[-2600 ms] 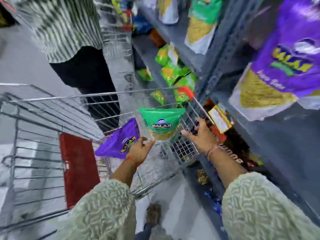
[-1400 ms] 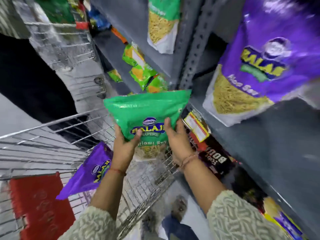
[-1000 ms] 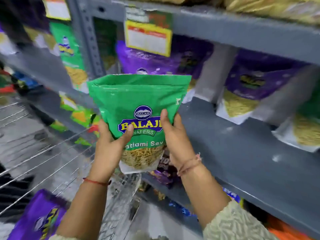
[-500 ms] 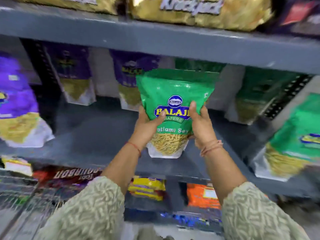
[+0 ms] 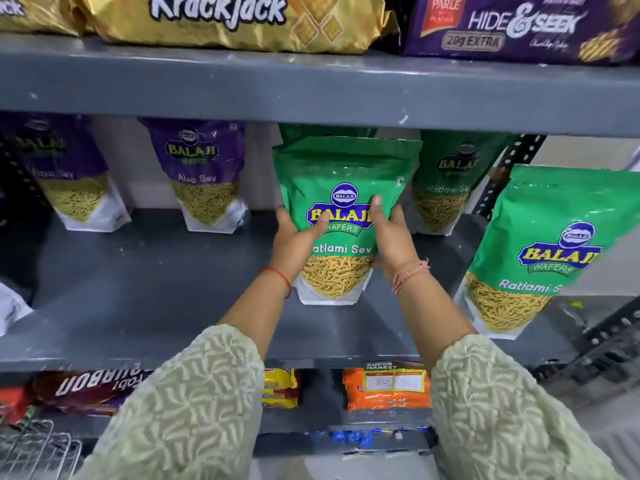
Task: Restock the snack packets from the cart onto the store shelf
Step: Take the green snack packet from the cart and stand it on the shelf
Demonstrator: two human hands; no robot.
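Note:
A green Balaji Ratlami Sev packet (image 5: pixel 343 174) stands upright over the middle of the grey shelf (image 5: pixel 145 292), its base at or just above the shelf surface. My left hand (image 5: pixel 294 244) grips its left side and my right hand (image 5: pixel 391 237) grips its right side, thumbs on the front. Another green packet (image 5: pixel 325 129) stands right behind it, mostly hidden. More green packets stand at the back right (image 5: pixel 450 181) and front right (image 5: pixel 540 251). A corner of the wire cart (image 5: pixel 34 448) shows at bottom left.
Two purple Aloo Sev packets (image 5: pixel 204 174) stand at the back left of the same shelf. Above is a shelf with Krackjack (image 5: pixel 221 19) and Hide & Seek biscuit packs (image 5: pixel 519 29). Below lie orange (image 5: pixel 384 386), yellow and dark packs. A perforated upright (image 5: pixel 502 174) is at right.
I lifted the green packet out of the cart with both hands, turned to the shelf, and moved it forward and down in front of the green row.

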